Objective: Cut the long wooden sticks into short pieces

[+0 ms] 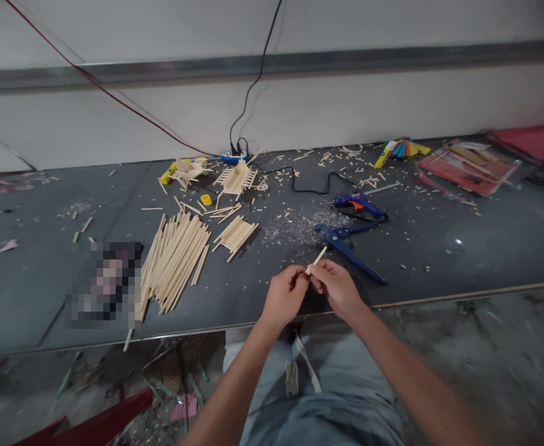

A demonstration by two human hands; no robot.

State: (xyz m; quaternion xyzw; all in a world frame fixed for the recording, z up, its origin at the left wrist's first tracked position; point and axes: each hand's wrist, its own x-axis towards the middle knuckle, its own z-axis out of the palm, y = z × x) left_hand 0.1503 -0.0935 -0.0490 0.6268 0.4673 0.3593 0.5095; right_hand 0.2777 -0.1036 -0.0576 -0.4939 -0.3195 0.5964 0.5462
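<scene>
Thin, pale wooden stick [319, 258] could snap or slip if pinched unevenly. Looks straight, slanting up between left hand [284, 297] and right hand [339, 288], above the dark grey table [485, 241]. Right pinches it, fingers curled; left mostly closed at its lower end, hold unclear.

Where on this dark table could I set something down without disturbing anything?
Mostly bare, barring a few scraps: the stretch of table right of the blue cutter, in front of the red packet; also a smaller patch between the stick pile and left hand. Crowded: the back, around the stick models and glue gun.
</scene>
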